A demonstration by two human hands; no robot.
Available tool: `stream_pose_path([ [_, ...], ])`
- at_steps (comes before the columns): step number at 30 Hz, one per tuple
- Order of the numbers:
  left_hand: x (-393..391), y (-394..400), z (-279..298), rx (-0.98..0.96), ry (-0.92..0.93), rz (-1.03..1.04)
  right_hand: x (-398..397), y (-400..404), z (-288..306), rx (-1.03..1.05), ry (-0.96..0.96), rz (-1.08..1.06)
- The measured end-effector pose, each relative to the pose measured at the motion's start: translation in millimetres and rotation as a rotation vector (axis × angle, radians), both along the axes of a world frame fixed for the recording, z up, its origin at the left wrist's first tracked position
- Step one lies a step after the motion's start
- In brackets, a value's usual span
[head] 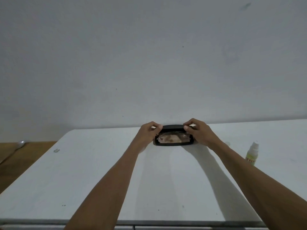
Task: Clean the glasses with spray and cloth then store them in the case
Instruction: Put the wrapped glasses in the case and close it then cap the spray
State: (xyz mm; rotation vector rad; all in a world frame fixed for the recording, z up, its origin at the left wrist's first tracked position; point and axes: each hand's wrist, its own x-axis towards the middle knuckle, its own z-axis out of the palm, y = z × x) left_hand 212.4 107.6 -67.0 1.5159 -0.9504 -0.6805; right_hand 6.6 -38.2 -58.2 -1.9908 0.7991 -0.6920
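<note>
While the left hand [148, 130] and right hand [196, 130] each pinch an end of the raised lid of the black case [173, 136] at the worktop's [99, 171] far edge, with pale contents inside, the step looks like opening or closing it, so next the lid must swing evenly on its hinge.

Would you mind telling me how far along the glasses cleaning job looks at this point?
Looks near the end: the spray bottle stands aside, and the open case holds something brownish, likely the cloth; glasses unclear. Left hand and right hand pinch its lid. Left: closing it.
</note>
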Motion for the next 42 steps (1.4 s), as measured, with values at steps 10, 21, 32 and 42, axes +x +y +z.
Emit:
stream_pose_path([
  [10,-3.4,17.0,-15.5,-0.04,0.051,-0.011,-18.8,8.7,-17.9,-0.113,0.005,0.06],
  [21,-14.1,26.1,-26.2,-0.011,-0.314,0.065,-23.0,24.0,-18.1,-0.192,0.075,0.055],
  [32,1.8,-0.1,-12.1,-0.048,-0.188,0.08,1.2,4.3,-11.6,-0.236,0.082,0.03],
  [42,36.2,-37.6,-9.7,-0.009,-0.328,0.134,46.9,-36.0,-15.4,-0.287,0.109,0.02],
])
